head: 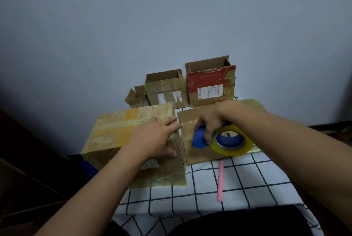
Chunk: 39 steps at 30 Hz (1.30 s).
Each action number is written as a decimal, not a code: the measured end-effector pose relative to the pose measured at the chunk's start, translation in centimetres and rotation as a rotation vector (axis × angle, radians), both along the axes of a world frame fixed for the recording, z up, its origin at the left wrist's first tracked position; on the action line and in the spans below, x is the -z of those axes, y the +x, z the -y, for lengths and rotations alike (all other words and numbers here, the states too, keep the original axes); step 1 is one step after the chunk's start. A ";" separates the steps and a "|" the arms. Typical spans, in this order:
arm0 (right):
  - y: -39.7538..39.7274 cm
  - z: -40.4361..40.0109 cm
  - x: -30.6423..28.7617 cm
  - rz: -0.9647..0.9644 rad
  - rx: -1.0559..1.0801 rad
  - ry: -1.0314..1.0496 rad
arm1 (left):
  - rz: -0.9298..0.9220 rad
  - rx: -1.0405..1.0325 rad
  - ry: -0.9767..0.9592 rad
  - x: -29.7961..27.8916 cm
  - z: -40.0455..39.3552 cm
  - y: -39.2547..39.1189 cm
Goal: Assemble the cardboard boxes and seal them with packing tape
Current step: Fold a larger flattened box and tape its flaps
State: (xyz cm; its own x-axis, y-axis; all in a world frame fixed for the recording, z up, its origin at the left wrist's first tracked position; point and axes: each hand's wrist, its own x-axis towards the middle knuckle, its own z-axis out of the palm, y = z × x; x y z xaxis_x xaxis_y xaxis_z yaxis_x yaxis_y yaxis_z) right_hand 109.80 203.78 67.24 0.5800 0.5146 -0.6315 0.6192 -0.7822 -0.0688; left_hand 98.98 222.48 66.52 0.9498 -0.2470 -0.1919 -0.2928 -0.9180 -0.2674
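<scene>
- Fingers (172,124) of the left hand (152,136) are laid out straight across the top of the cardboard box (133,140), their tips reaching the gap between its two top flaps, with the thumb pressed against the box's near side.
- Nothing is gripped by the left hand; the flap is only pressed flat.
- A tape dispenser (226,138) is grasped by the right hand (209,121), whose fingers are curled round its blue handle.
- A roll of clear yellowish packing tape (238,148) is carried on the dispenser, which is held against the right-hand flap (192,119) of the box.
- A strip of tape (187,124) is seen stretched across that flap from the dispenser towards the left fingertips.
- The box is set on the left part of a table (238,188) covered with a white cloth crossed by black grid lines; old yellowed tape is spread over its top and sides.
- A pink stick-like object (220,181) is laid on the cloth just in front of the box.
- Three further cartons are stood against the wall (171,16) behind: a small open box (136,95), a taped open box (165,89), and a red-printed open box (210,83) with a white label.
</scene>
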 end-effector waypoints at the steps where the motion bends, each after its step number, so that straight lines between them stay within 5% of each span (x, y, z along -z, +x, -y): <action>1: -0.1 0.8 0.5 0.019 0.016 0.065 | -0.004 0.004 0.003 -0.1 0.1 0.1; 7: -0.7 4.4 3.9 0.181 0.205 0.424 | -0.072 0.003 0.097 -1.3 2.1 0.2; 15: -2.2 3.6 6.9 0.285 0.312 0.598 | -0.061 0.005 0.179 -1.5 3.1 0.3; 28: -3.2 0.0 8.5 0.408 0.586 0.775 | 0.121 -0.242 -0.255 1.7 1.0 -1.5; 39: -3.8 0.6 -3.0 0.489 0.613 1.264 | 0.256 -0.371 -0.282 2.5 -0.2 -2.5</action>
State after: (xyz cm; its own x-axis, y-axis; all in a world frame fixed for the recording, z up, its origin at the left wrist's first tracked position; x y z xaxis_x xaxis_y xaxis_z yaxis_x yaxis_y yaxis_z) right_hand 106.00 203.14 70.28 0.9216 0.1634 0.3521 0.3847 -0.5059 -0.7721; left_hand 96.44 222.65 63.99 0.9908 0.1064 0.0833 0.1080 -0.9940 -0.0155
